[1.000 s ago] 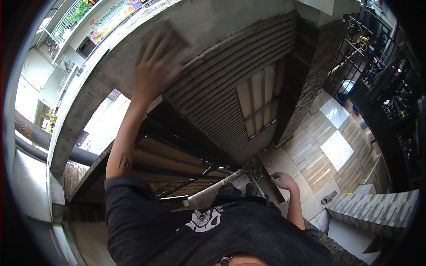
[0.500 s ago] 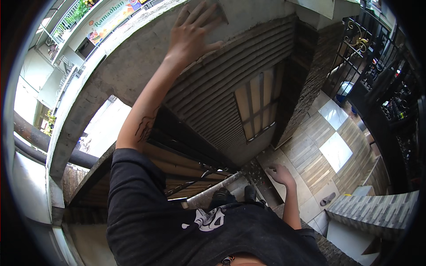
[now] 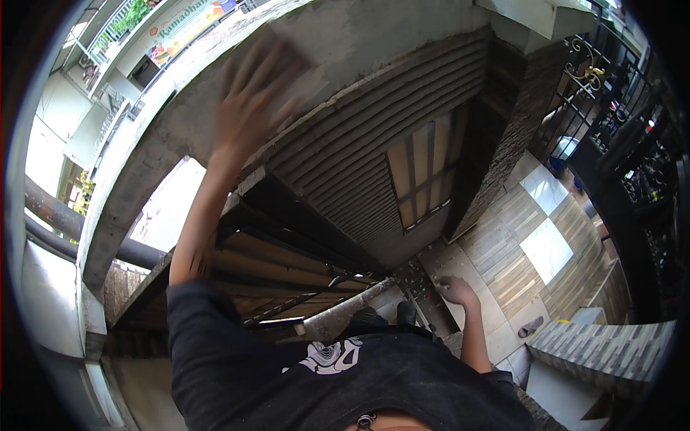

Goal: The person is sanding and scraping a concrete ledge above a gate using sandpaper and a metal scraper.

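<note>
My left hand [image 3: 248, 104] is raised against the upper part of a grey plastered wall [image 3: 402, 43], fingers spread and somewhat smeared by motion. Under its fingers is a dark, flat, square-cornered sheet that looks like sandpaper [image 3: 293, 63], pressed on the wall. Low on the right, my right hand [image 3: 458, 291] hangs beside my body above the tiled floor. Its fingers are loosely bent and apart, with nothing visible in them.
Below the plaster runs a ribbed grey wall section [image 3: 338, 179] with a barred panel [image 3: 424, 172]. A dark slatted structure [image 3: 280, 276] is close to my left side. Right are a black metal gate [image 3: 575, 86], a slipper [image 3: 530, 327] and a patterned ledge [image 3: 604, 352].
My left hand has swept left and slightly down along the wall, and the dark sandpaper has moved with it. My right hand has barely shifted.
</note>
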The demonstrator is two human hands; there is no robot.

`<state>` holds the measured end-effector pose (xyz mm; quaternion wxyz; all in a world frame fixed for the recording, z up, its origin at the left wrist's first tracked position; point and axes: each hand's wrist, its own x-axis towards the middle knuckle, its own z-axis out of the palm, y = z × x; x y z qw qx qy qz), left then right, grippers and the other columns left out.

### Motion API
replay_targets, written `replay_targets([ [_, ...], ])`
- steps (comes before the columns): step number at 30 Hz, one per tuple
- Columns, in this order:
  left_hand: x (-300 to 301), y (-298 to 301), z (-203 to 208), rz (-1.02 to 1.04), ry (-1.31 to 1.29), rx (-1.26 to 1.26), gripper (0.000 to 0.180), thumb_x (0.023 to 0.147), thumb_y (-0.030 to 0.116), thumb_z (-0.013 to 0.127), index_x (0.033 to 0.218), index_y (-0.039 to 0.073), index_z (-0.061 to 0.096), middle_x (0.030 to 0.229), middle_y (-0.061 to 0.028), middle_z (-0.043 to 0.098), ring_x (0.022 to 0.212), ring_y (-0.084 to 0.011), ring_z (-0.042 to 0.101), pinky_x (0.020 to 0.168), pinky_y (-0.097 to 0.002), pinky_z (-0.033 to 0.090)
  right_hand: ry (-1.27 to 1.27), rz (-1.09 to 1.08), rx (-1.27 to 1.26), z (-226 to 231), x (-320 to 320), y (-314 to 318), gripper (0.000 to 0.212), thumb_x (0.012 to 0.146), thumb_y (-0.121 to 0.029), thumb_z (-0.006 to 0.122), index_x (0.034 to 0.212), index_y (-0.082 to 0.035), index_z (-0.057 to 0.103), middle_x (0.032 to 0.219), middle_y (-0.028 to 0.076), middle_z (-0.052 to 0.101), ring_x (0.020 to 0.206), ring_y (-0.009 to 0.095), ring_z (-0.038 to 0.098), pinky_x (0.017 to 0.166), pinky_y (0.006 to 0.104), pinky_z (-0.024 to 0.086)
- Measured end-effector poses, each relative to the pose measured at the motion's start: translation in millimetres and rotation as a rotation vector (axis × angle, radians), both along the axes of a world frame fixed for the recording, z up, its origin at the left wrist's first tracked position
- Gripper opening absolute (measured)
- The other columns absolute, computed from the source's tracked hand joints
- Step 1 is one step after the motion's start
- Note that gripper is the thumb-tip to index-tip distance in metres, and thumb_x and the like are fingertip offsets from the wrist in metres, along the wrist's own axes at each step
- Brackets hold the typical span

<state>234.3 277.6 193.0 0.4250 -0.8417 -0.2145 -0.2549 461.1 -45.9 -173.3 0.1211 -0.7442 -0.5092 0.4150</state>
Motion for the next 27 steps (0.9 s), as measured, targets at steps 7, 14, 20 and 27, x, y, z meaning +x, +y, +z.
replay_targets([
  [7, 75, 12, 2, 0.022, 0.029, -0.111, 0.05, 0.093, 0.043, 0.039, 0.132, 0.014, 0.049, 0.149, -0.0048, 0.03, 0.14, -0.0195, 0.019, 0.116, -0.0444, 0.004, 0.18, -0.062, 0.346, 27, 0, 28, 0.036, 0.085, -0.024, 0.058, 0.115, -0.006, 0.06, 0.109, 0.018, 0.063, 0.102, 0.033, 0.061, 0.088, 0.0394, 0.048],
  [14, -86, -15, -50, 0.114, -0.009, -0.059, 0.049, 0.082, 0.058, 0.051, 0.118, 0.027, 0.062, 0.144, 0.0023, 0.038, 0.135, -0.0161, 0.03, 0.114, -0.0423, 0.021, 0.187, -0.021, -0.024, -39, 14, -47, 0.032, 0.083, -0.022, 0.063, 0.11, -0.005, 0.065, 0.101, 0.017, 0.067, 0.098, 0.026, 0.064, 0.087, 0.0353, 0.048],
  [20, -39, 2, -33, 0.062, 0.032, 0.036, 0.052, 0.081, 0.064, 0.047, 0.117, 0.029, 0.063, 0.143, 0.002, 0.039, 0.137, -0.0146, 0.026, 0.116, -0.0412, 0.015, 0.126, 0.053, 0.007, -14, 7, 1, 0.036, 0.083, -0.027, 0.062, 0.112, -0.007, 0.064, 0.107, 0.016, 0.065, 0.102, 0.03, 0.063, 0.088, 0.0378, 0.049],
  [27, 51, 24, -35, -0.019, 0.068, 0.057, 0.049, 0.085, 0.058, 0.047, 0.115, 0.023, 0.064, 0.14, 0.0003, 0.044, 0.136, -0.0155, 0.029, 0.114, -0.0398, 0.02, 0.092, 0.077, 0.324, 36, -15, 66, 0.033, 0.086, -0.023, 0.061, 0.113, -0.004, 0.062, 0.109, 0.018, 0.064, 0.101, 0.03, 0.062, 0.086, 0.0369, 0.049],
])
